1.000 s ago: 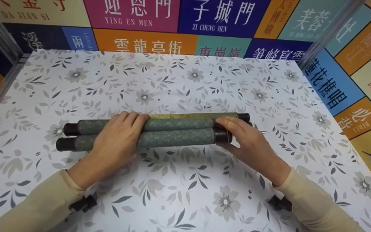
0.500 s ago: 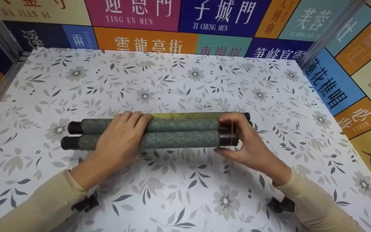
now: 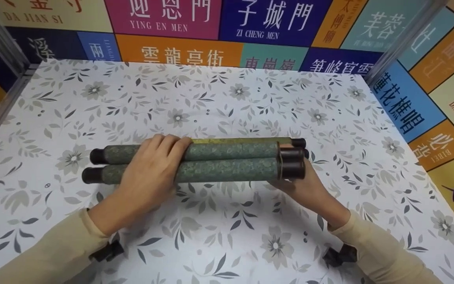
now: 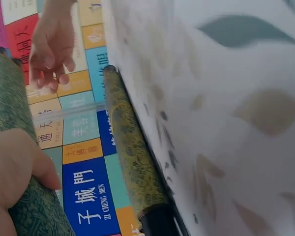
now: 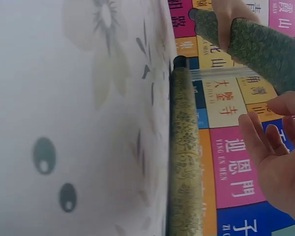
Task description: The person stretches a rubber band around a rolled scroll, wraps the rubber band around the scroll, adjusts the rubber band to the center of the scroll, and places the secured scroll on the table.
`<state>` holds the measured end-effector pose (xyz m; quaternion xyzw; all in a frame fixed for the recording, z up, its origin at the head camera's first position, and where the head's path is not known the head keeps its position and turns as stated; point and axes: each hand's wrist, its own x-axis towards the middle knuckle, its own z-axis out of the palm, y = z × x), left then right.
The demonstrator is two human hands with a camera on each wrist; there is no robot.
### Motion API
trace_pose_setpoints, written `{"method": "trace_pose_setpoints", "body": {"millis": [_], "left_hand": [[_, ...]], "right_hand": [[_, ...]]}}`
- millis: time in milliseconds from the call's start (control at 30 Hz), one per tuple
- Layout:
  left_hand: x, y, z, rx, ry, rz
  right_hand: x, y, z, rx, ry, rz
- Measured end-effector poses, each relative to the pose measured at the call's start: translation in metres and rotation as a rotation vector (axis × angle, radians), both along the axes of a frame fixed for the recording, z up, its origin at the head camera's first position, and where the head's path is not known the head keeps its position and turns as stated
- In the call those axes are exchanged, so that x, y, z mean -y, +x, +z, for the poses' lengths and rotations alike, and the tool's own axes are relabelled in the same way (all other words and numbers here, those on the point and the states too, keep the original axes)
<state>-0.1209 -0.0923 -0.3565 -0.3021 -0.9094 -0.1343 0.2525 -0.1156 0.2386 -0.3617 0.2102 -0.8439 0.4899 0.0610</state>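
My left hand [image 3: 150,169] grips two green patterned scrolls [image 3: 227,169], which lie side by side above the table with dark end knobs on both sides. A thin band [image 3: 280,161] circles them at the right, where the green rolls meet the knobs [image 3: 293,167]. My right hand [image 3: 306,195] is at these right ends, partly hidden behind the knobs in the head view. In the right wrist view, its fingers [image 5: 253,132] are loosely bent with nothing between them, beneath the green scrolls. A yellow-green scroll [image 4: 132,157] lies on the table behind.
A white tablecloth [image 3: 211,102] with grey leaves and flowers covers the table. Colourful panels [image 3: 168,47] with Chinese lettering stand along its back and right side. Another dark knob [image 3: 306,153] shows beside the yellow-green scroll's right end [image 3: 298,142].
The band, earlier stretched on my right fingers over the knobs, now sits around the scrolls. My right hand has drawn away behind and below the ends. The green scrolls have shifted right.
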Motion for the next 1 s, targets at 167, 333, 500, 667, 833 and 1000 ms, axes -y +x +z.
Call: {"method": "trace_pose_setpoints", "body": {"millis": [167,333,500,667,833,1000], "left_hand": [[0.005,-0.002,-0.004,0.055,-0.04,0.049],[0.008,-0.004,-0.011,0.102,-0.075,0.057],[0.007,-0.007,-0.012,0.089,-0.098,0.067],[0.008,-0.006,-0.013,-0.012,-0.128,0.056],[0.009,-0.007,-0.014,-0.124,-0.175,0.021],[0.01,-0.003,-0.014,-0.139,-0.27,-0.018]], "right_hand": [[-0.003,-0.001,0.003,0.0,-0.26,0.056],[-0.005,-0.003,0.003,-0.383,-0.114,0.084],[-0.003,0.0,0.006,-0.573,0.083,0.115],[-0.005,0.0,0.013,-0.447,0.186,0.214],[-0.013,-0.007,0.021,-0.417,0.341,0.334],[-0.015,-0.012,0.023,-0.538,0.551,0.437]]}}
